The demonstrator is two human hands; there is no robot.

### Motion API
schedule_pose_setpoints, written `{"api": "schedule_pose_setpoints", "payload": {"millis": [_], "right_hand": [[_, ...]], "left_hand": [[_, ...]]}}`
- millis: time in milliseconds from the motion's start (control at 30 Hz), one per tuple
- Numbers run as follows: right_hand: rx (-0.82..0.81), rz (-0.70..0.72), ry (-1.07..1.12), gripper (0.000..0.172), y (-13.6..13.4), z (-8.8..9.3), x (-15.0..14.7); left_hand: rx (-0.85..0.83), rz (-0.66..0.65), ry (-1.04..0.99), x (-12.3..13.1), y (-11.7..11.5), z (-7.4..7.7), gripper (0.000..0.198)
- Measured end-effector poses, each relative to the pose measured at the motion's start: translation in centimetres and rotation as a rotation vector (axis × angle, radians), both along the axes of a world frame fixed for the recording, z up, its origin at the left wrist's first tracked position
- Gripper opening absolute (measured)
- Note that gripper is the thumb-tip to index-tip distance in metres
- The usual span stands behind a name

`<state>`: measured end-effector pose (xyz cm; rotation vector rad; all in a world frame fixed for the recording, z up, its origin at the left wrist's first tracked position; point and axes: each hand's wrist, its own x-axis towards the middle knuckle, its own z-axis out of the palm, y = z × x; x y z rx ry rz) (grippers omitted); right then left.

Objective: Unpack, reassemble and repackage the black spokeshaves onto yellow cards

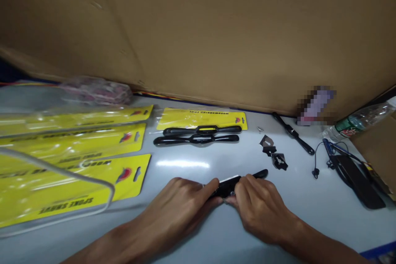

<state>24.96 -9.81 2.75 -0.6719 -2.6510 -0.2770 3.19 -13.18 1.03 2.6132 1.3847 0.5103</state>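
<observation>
A black spokeshave (229, 186) is gripped between both hands near the front of the table. My left hand (185, 200) is closed around its left part, thumb on top. My right hand (261, 204) has its fingers curled over the middle and right part, and a handle end sticks out beyond it. The fingers hide much of the tool's centre. Farther back, two black spokeshave bodies (198, 138) lie side by side. Right of them are loose metal blades (266, 142), black cap pieces (281, 164) and small screws (260, 129).
Yellow spokeshave packages (130, 177) are spread on the left, with a white wire loop (109, 192) over them. Another yellow card (173, 119) lies behind. At right are another spokeshave (292, 133), a plastic bottle (355, 121) and a black case (355, 181). A cardboard wall (198, 37) stands behind.
</observation>
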Motion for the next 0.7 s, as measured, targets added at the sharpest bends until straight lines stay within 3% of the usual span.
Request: {"api": "schedule_pose_setpoints", "payload": {"millis": [133, 267, 400, 567, 700], "right_hand": [[-0.119, -0.053, 0.061, 0.037, 0.0, -0.2, -0.1], [-0.236, 0.015, 0.119, 0.035, 1.5, 1.4, 1.2], [-0.246, -0.015, 0.101, 0.016, 3.5, 2.9, 3.2], [-0.234, 0.018, -0.055, 0.012, 3.8, 2.1, 3.2], [-0.12, 0.068, -0.066, 0.027, 3.6, 1.5, 2.5]], "left_hand": [[-0.022, 0.009, 0.032, 0.0, -0.1, 0.1, 0.026], [-0.002, 0.022, 0.047, 0.0, -0.1, -0.1, 0.022], [0.008, 0.034, 0.025, -0.2, 0.1, 0.0, 0.027], [0.076, 0.05, -0.087, -0.4, 0.1, -0.3, 0.031], [0.049, 0.057, -0.168, -1.0, 0.1, -0.9, 0.026]]}}
